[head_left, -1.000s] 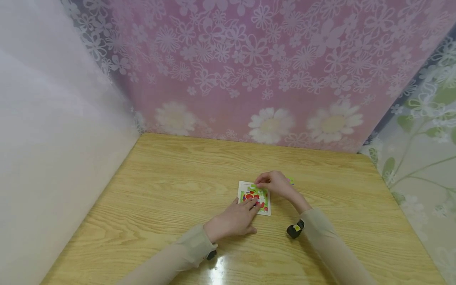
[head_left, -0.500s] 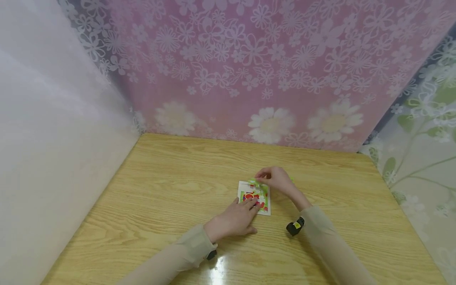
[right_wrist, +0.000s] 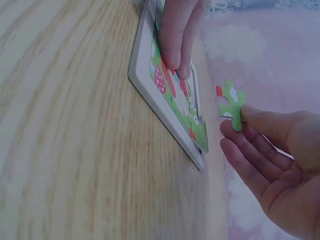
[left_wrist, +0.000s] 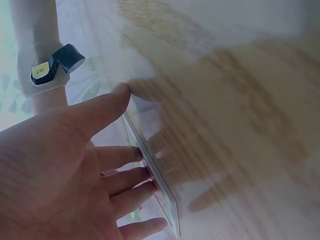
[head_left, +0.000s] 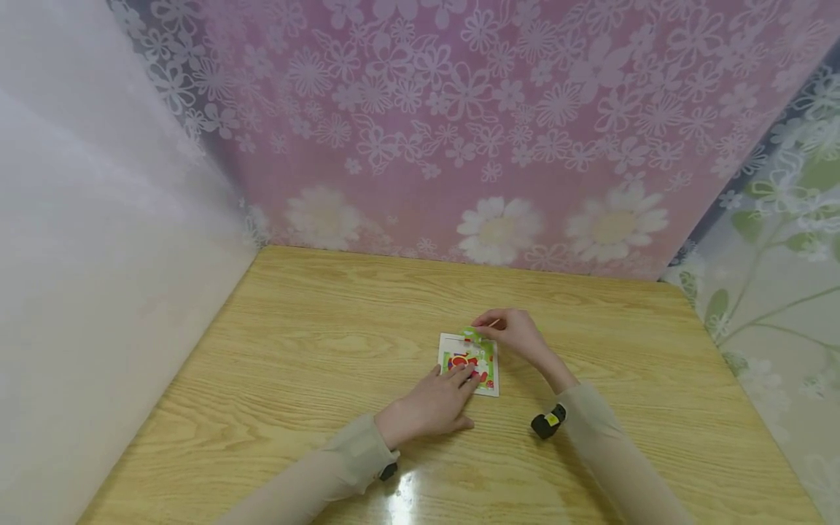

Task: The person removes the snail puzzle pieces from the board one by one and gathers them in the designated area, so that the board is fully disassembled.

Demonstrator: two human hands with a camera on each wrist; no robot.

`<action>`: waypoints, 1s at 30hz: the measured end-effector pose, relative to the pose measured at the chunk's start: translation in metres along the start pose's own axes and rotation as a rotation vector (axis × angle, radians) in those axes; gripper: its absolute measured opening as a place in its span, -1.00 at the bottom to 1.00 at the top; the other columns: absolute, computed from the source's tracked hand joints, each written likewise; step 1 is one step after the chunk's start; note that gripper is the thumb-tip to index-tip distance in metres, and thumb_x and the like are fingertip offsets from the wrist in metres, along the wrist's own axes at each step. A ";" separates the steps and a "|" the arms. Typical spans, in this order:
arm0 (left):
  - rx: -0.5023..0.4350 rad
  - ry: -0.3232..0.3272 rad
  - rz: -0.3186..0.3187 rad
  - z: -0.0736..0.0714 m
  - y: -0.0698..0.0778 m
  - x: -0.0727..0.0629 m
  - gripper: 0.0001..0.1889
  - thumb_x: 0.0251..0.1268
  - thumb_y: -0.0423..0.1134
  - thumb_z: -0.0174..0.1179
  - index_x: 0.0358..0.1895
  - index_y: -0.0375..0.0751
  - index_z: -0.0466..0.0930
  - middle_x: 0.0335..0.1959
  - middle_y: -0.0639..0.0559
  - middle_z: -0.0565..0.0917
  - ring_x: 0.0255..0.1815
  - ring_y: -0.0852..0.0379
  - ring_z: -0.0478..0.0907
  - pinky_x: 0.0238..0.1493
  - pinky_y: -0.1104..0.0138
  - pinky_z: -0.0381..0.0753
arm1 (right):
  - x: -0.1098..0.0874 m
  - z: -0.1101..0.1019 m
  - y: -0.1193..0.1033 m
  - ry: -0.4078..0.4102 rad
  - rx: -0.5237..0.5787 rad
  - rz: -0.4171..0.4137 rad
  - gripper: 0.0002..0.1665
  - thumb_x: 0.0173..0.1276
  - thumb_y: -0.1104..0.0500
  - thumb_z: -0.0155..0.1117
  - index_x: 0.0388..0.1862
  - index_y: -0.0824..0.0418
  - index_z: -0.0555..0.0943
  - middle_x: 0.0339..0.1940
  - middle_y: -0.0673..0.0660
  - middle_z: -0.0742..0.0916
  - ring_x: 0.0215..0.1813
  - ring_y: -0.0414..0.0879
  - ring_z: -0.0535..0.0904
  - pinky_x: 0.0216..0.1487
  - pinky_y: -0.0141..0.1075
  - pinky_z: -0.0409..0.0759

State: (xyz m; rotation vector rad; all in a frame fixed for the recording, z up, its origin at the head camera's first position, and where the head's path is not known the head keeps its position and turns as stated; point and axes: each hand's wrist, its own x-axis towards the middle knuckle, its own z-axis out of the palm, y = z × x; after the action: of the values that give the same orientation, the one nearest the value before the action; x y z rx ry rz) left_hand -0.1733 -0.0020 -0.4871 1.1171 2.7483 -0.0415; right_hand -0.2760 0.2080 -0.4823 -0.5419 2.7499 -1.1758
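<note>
A small jigsaw puzzle in a white frame board [head_left: 449, 340] lies on the wooden table, its picture red, white and green. My left hand [head_left: 433, 402] rests with straight, spread fingers on the puzzle's lower part. Its thumb [left_wrist: 112, 102] reaches past the board's near side. Just over the far edge, my right hand [head_left: 515, 334] pinches a green jigsaw piece [right_wrist: 232, 105] between thumb and fingertips. White spots and a red corner mark that piece, and in the right wrist view it stands apart from the board. The pale backing shows in the upper part of the frame.
The wooden table [head_left: 328, 328] meets a pink flowered backdrop [head_left: 426, 146] at the back. A white panel [head_left: 118, 219] stands on the left and a leafy curtain [head_left: 774, 328] on the right.
The right hand has drawn the green jigsaw piece away from the puzzle toward the board's far edge. A colourful bit seen beyond this hand earlier is now hidden. The left hand stays put.
</note>
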 end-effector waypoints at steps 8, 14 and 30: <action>-0.004 -0.007 0.004 0.003 -0.005 0.003 -0.17 0.42 0.30 0.09 0.60 -0.08 0.17 0.62 -0.02 0.17 0.60 0.07 0.16 0.48 -0.02 0.30 | -0.002 -0.003 0.004 0.029 -0.016 0.011 -0.79 0.42 0.07 0.38 -0.06 0.10 0.80 -0.06 0.13 0.81 -0.21 -0.07 0.73 -0.25 -0.23 0.67; 0.008 -0.002 0.012 0.002 -0.007 0.003 -0.17 0.42 0.31 0.08 0.60 -0.07 0.18 0.62 -0.02 0.18 0.59 0.08 0.17 0.48 -0.01 0.30 | -0.004 -0.008 0.008 0.052 -0.035 0.044 -0.79 0.41 0.06 0.39 -0.06 0.08 0.80 -0.12 0.10 0.82 -0.17 -0.08 0.74 -0.16 -0.19 0.67; -0.011 -0.017 0.008 0.002 -0.006 0.003 -0.17 0.44 0.27 0.09 0.61 -0.10 0.14 0.63 -0.04 0.15 0.61 0.05 0.13 0.52 0.02 0.25 | -0.023 -0.031 0.031 0.113 -0.065 0.091 -0.74 0.40 -0.03 0.39 -0.07 0.06 0.80 -0.09 0.09 0.82 -0.17 -0.11 0.72 -0.12 -0.18 0.60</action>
State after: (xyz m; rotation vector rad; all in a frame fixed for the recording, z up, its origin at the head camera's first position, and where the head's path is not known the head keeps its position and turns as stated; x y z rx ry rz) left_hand -0.1798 -0.0046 -0.4895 1.1203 2.7253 -0.0352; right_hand -0.2704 0.2569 -0.4838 -0.3617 2.8820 -1.1341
